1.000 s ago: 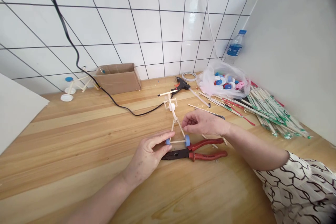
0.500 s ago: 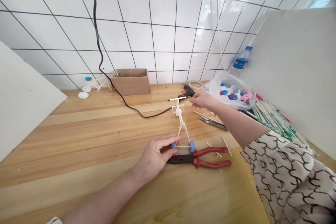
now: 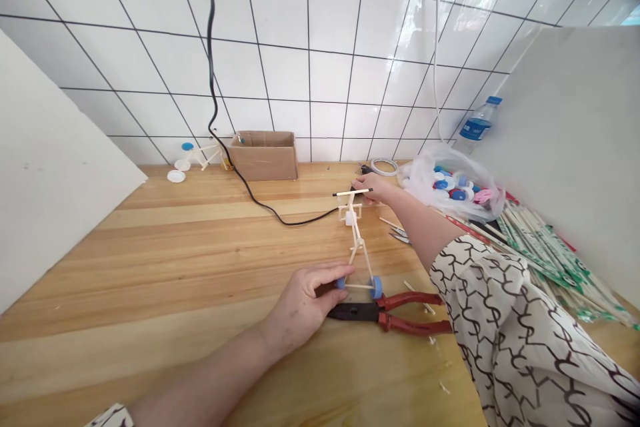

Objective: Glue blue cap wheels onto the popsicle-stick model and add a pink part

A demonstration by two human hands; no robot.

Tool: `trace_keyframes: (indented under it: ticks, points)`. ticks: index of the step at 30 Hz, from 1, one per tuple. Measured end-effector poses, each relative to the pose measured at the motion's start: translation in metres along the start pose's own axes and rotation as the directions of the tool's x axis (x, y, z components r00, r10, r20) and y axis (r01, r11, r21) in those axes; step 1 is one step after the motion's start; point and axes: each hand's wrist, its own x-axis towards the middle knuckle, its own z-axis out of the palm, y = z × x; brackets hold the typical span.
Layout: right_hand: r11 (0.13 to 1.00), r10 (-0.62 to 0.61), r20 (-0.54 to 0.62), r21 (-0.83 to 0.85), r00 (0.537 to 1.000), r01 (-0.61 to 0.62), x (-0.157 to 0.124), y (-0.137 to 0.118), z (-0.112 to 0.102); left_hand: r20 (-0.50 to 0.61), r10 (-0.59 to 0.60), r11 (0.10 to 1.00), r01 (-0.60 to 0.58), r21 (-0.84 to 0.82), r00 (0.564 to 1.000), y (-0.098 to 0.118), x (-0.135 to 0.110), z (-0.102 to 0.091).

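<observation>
A small model of wooden sticks (image 3: 356, 240) with two blue cap wheels stands on the wooden table (image 3: 175, 260). My left hand (image 3: 305, 303) pinches its left blue wheel (image 3: 341, 282) between thumb and fingers. My right hand (image 3: 373, 188) reaches far back behind the model's top crossbar and closes over the black glue gun (image 3: 365, 169), which is mostly hidden beneath it. The gun's black cord (image 3: 280, 217) runs from under that hand across the table and up the tiled wall. Red-handled pliers (image 3: 405, 317) lie just in front of the model.
A plastic bag of bottle caps (image 3: 450, 180), a water bottle (image 3: 477, 125) and wrapped chopsticks (image 3: 545, 247) fill the right side. A tape roll (image 3: 384, 165), a cardboard box (image 3: 265, 153) and another stick model (image 3: 200, 157) sit by the wall. White boards (image 3: 50, 167) flank the table.
My right hand left the model's frame and reached back to the glue gun, closing over it. My left hand stayed on the blue wheel. The view shifted left and up.
</observation>
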Motion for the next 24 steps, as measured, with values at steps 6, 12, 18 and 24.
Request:
trace_keyframes:
  ticks: [6,12,18,24]
  points:
    - [0.983,0.180,-0.069,0.046,0.981,-0.177,0.006,-0.007,0.004,0.001,-0.007,1.000,0.007,-0.024,1.000,0.002,0.000,-0.001]
    - [0.967,0.227,-0.192,0.161,0.955,-0.198,0.004,-0.008,0.002,0.014,-0.013,0.999,0.014,-0.029,1.000,-0.001,0.000,0.000]
    - [0.952,0.168,-0.362,0.300,0.917,-0.056,0.003,-0.017,-0.001,0.035,-0.049,0.998,0.050,-0.031,0.998,-0.002,0.000,0.000]
    - [0.906,0.068,-0.426,0.405,0.902,0.123,-0.008,-0.045,-0.013,0.045,-0.056,0.997,0.058,-0.058,0.997,0.000,0.001,0.000]
